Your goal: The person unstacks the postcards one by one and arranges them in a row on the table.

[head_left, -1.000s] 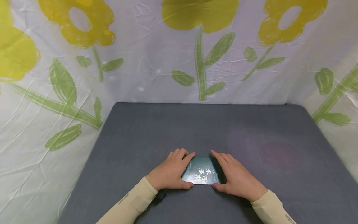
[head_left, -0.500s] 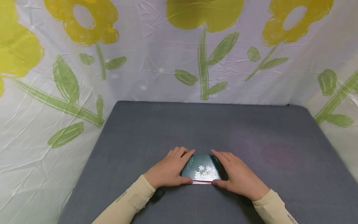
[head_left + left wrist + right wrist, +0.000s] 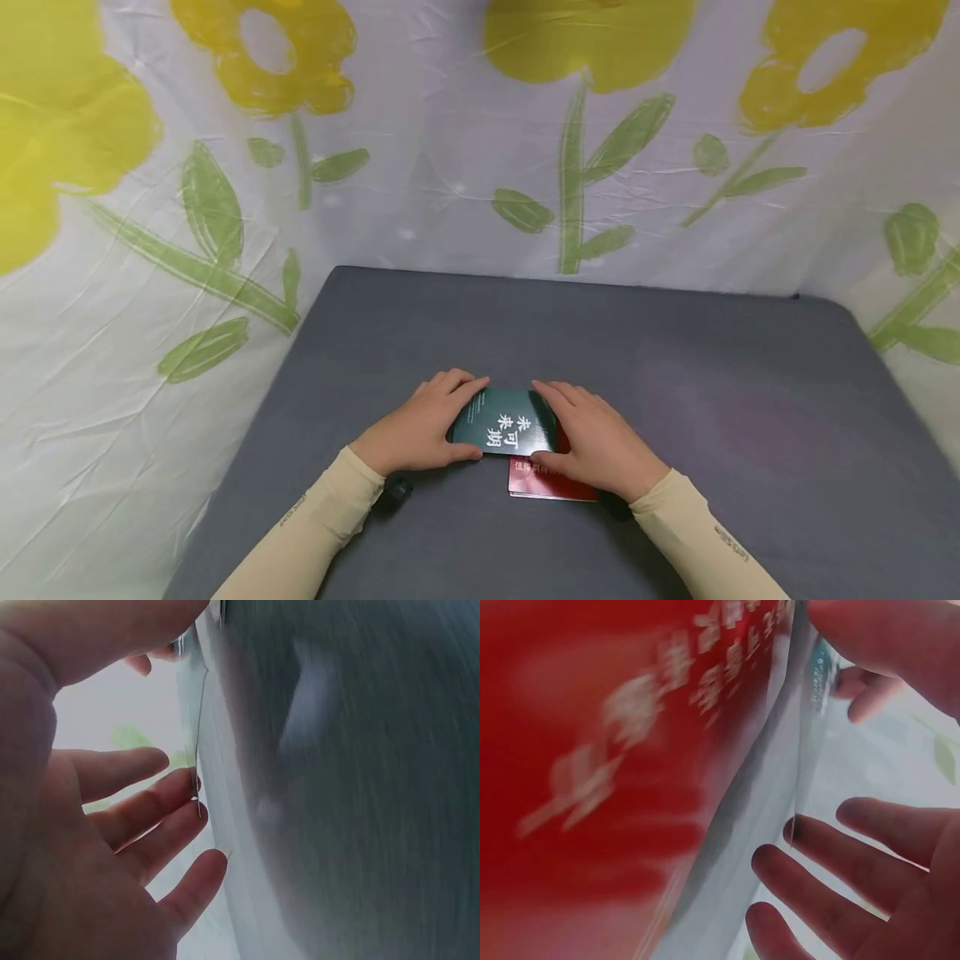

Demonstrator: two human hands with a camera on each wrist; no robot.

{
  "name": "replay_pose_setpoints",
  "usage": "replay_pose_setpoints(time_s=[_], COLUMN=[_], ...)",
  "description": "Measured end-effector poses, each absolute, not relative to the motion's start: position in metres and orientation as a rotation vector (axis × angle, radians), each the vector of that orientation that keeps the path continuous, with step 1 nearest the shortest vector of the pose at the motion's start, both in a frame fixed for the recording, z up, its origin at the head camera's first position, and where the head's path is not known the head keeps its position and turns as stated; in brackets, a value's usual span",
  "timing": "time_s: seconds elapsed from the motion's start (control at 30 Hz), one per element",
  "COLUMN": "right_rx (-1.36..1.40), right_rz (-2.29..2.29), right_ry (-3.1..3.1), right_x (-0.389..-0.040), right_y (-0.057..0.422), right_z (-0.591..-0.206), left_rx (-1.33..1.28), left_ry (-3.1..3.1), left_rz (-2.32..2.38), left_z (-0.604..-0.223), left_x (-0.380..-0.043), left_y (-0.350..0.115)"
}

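Here, the left hand [image 3: 420, 427] and right hand [image 3: 600, 435] pinch a green card [image 3: 491, 408] between them; a red card [image 3: 543, 483] lies on the surface [image 3: 510, 329], partly beneath the green card and right hand.

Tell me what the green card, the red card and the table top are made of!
The green card looks like glossy paper or thin plastic: it is flat and catches the light. The red card seems to be shiny printed paper, judging by its thin, pale edge and soft gleam. The grey table top looks matte, perhaps cloth-covered, because it barely shines.
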State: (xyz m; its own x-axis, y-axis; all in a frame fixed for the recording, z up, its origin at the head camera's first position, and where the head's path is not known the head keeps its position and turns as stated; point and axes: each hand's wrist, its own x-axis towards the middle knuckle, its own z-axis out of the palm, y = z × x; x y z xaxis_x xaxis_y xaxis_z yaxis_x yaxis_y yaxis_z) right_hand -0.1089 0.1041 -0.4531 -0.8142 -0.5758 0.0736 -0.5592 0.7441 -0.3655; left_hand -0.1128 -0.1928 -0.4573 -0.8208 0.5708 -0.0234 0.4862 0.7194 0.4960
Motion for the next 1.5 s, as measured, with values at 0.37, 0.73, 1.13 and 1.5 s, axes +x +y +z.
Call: replay_pose_setpoints(time_s=[0.37, 0.73, 1.13, 1.5], right_rx=[-0.986, -1.051, -1.042, -1.032], right_rz=[-0.466, -0.38, -0.344, -0.273], right_ry=[2.817, 2.816, 2.805, 2.827], right_x=[-0.148, -0.185, -0.207, -0.208], right_y=[0.037, -0.018, -0.059, -0.07], right_z=[-0.45, -0.46, -0.462, -0.456], left_rx=[0.659, 0.545, 0.46, 0.436], left_ry=[2.759, 2.702, 2.693, 2.681], left_rz=[0.693, 0.7, 0.723, 0.748], left_z=[-0.45, -0.453, -0.454, -0.449], left_x=[-0.129, -0.165, -0.188, -0.195], left_y=[-0.254, -0.305, -0.342, -0.347])
